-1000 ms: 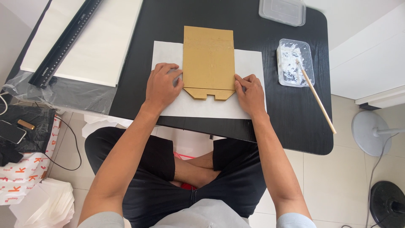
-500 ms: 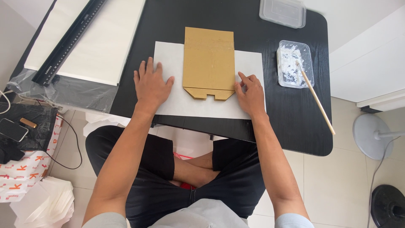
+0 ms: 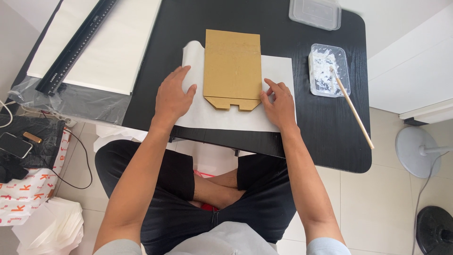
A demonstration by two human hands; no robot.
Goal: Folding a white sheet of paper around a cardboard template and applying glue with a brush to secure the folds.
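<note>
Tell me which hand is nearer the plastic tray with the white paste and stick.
Right. The right hand rests at the brown template's lower right corner, closer to the tray; the left hand lies on the white paper, across the template.

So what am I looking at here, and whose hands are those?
A person wears a camera on their head, so you look down at their own two hands above their crossed legs. On the black table lies white paper with a brown cardboard piece on top. The left hand lifts the paper's left edge, which curls up. The right hand touches the cardboard's corner. Farther right is a tray of white paste with a stick in it. A long black ruler lies on the left.
</note>
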